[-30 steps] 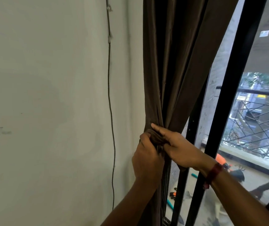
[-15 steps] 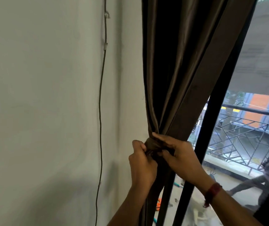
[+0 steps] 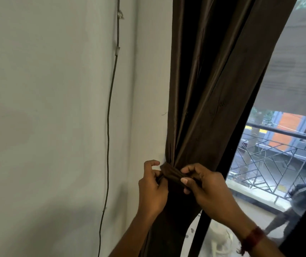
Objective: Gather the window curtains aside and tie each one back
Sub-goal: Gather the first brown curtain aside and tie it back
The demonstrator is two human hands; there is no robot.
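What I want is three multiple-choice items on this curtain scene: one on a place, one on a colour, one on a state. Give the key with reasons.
1. Where does the thin cable run?
A. Down the wall, left of the curtain
B. Across the window glass
C. Over the curtain's folds

2. What colour is the curtain?
A. White
B. Dark brown
C. Red

3. What are the left hand and right hand doing?
A. Hanging idle
B. Pinching the tie band wrapped round the gathered curtain
C. Pressing flat on the wall

Key:
1 A, the cable is clipped to the pale wall and hangs apart from the cloth.
2 B, the folds are dark brown throughout.
3 B, the fingers of each hand curl onto one end of the band at the bunched cloth.
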